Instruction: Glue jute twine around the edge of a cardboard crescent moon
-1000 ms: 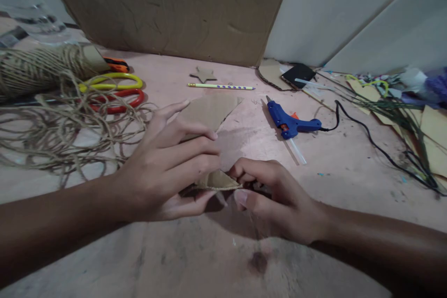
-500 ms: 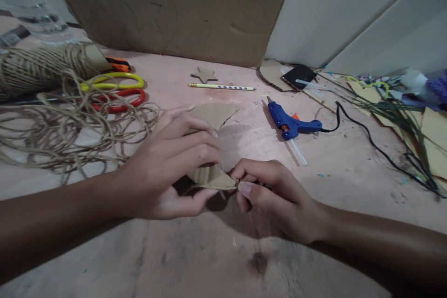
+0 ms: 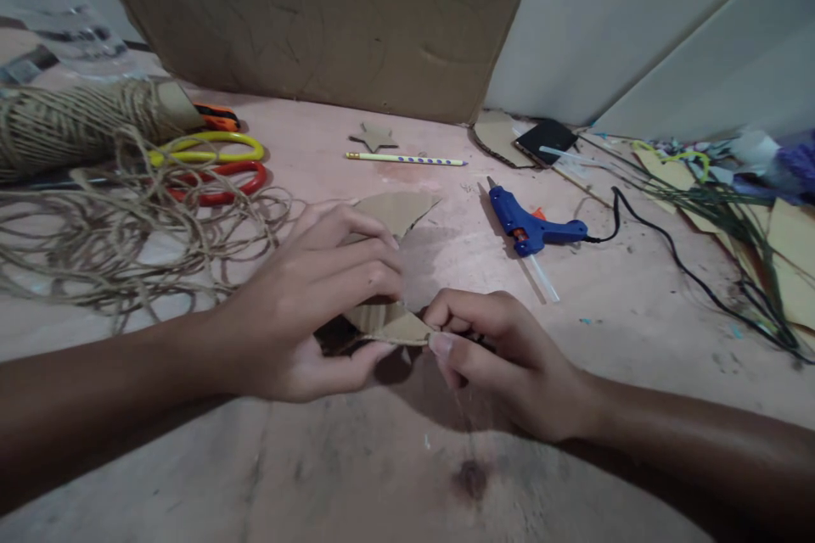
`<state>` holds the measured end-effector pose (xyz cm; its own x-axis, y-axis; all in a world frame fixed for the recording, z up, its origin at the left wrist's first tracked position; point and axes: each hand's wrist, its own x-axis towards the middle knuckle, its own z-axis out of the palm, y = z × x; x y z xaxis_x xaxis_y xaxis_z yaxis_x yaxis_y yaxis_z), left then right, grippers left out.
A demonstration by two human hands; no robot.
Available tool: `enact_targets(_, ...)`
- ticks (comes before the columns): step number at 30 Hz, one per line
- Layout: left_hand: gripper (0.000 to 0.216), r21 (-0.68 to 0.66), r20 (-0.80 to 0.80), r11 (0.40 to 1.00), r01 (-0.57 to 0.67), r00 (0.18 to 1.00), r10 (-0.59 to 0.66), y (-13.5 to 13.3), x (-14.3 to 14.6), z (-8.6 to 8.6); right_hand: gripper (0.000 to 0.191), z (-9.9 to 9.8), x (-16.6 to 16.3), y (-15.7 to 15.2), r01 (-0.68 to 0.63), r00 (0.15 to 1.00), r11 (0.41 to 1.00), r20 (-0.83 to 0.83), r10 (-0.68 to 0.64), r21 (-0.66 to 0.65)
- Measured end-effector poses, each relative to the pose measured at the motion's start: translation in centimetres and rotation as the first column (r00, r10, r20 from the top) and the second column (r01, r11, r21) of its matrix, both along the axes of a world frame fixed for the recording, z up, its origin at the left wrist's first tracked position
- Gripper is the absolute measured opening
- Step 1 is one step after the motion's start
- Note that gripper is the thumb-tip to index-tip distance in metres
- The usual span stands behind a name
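Between both hands is a cut piece of cardboard [image 3: 390,322], its cut edge facing me. My left hand [image 3: 324,293] grips it from the left, thumb below and fingers over the top, covering much of the piece. At the piece's right tip, my right hand [image 3: 503,356] pinches the cardboard between thumb and forefinger. Cardboard with a curved edge [image 3: 398,210] also shows beyond my left fingers; whether it is part of the same piece I cannot tell, as the hand hides the middle.
A blue glue gun [image 3: 528,221] with a black cord lies right of centre. Behind are a pencil [image 3: 406,159] and a cardboard star [image 3: 373,136]. Loose twine [image 3: 127,246], a twine roll [image 3: 76,123] and scissors [image 3: 216,178] crowd the left. A large cardboard panel [image 3: 318,17] stands behind.
Both hands keep their hold on the cardboard. The piece and the fingertips at its right tip have shifted very slightly; the surrounding things stay put.
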<state>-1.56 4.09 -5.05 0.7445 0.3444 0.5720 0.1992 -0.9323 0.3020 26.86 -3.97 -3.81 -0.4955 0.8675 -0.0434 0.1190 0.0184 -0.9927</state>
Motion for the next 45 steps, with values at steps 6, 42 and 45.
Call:
enact_targets(6, 0.017, -0.012, 0.005, 1.000, 0.028, 1.000, -0.028, 0.2, 0.3, 0.1, 0.025, 0.1, 0.0, -0.2, 0.010, 1.000, 1.000, 0.002, -0.010, -0.018)
enact_targets(42, 0.017, 0.118, -0.035, 0.993, -0.013, 0.999, 0.017, 0.2, -0.1, -0.5, 0.024, -0.4, 0.5, 0.2, 0.201, 0.974, 0.979, -0.102, -0.203, -0.031)
enact_targets(45, 0.017, 0.103, -0.029, 0.995, -0.002, 1.000, 0.005, 0.2, -0.1, -0.4, 0.023, -0.7, 0.5, 0.2, 0.354, 0.920, 0.935, -0.168, -0.355, -0.034)
